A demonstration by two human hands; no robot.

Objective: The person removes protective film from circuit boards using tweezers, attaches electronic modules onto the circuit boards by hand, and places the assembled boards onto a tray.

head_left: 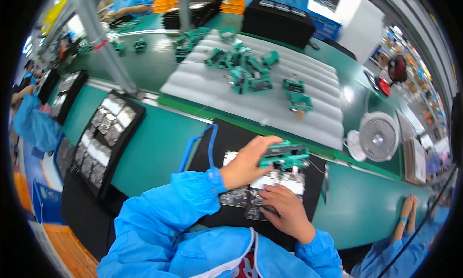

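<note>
My left hand [249,163] grips a green circuit-board module [284,156] and holds it just above a black tray [318,181]. That tray holds several small shiny packets and sits right in front of me. My right hand [284,208] rests on the packets [236,197] in the tray, fingers bent and pressing down on one of them. A blue wrist strap cord [211,145] loops from my left cuff across the tray's left edge.
A white padded conveyor [289,109] beyond carries several green modules [246,68]. Another black tray of packets [103,133] lies at left. A small white fan [378,137] stands at right. A metal post [103,46] rises at left. Another person's hands [407,208] rest at lower right.
</note>
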